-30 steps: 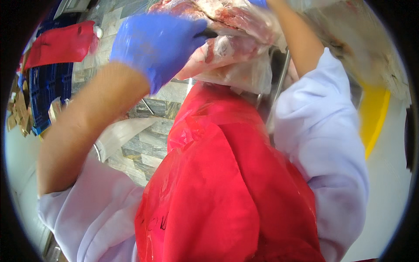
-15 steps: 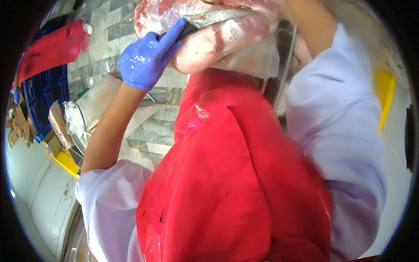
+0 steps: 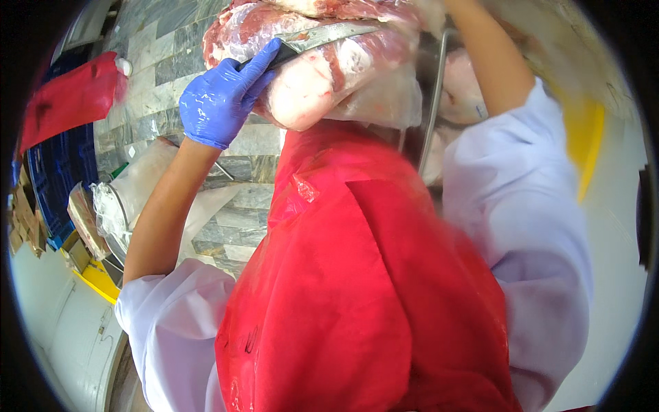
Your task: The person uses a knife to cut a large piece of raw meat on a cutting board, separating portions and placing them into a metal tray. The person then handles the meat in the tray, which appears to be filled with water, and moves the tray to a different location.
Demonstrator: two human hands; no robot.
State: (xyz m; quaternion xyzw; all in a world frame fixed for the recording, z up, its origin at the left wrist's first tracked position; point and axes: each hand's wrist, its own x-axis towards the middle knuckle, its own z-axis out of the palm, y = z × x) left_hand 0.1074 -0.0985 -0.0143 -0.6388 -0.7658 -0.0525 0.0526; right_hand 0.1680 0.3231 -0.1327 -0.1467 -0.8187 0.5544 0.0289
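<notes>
My left hand, in a blue glove, is closed around the black handle of a knife. The index finger stretches along the handle. Its long blade lies across a large piece of raw meat, with the tip pointing right. Red flesh shows along the top of the meat, and a rounded, pale fatty end bulges beside my left hand. Clear plastic hangs under the meat's right part. My bare right forearm reaches up past the meat; the hand itself is beyond the top edge.
A metal rail runs right of the meat, with more pale meat beyond it. My red apron fills the middle. At left are a red sheet, a blue pallet and a plastic bag on the tiled floor.
The whole view has shifted slightly, so the meat, knife and left hand sit a little farther left. More of the rail and the meat beyond it shows. The left hand keeps its hold on the knife.
</notes>
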